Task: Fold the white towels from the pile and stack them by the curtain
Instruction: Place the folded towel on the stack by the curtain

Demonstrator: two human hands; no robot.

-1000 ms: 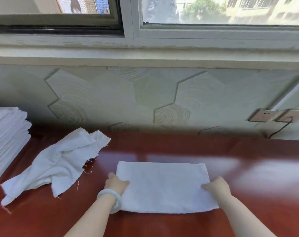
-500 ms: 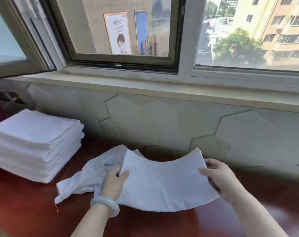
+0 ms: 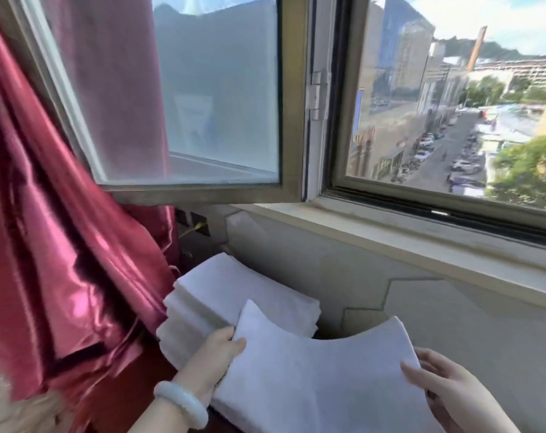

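Note:
A folded white towel (image 3: 321,379) hangs in the air between my hands, sagging in the middle. My left hand (image 3: 217,354), with a pale bangle on its wrist, pinches the towel's left edge. My right hand (image 3: 443,385) grips its right edge, thumb on top. Just beyond the held towel's left corner sits the stack of folded white towels (image 3: 234,301), right beside the red curtain (image 3: 62,260). The loose pile of unfolded towels is out of view.
An open window pane (image 3: 202,98) juts inward above the stack. The window sill (image 3: 390,245) runs along the wall to the right. A wall socket with a cable (image 3: 193,223) sits behind the stack. The red-brown table is mostly hidden under towel and arms.
I have lifted the folded towel off the table and carried it left toward the stack by the curtain. My view has swung left and up, so the loose towel has dropped out of sight.

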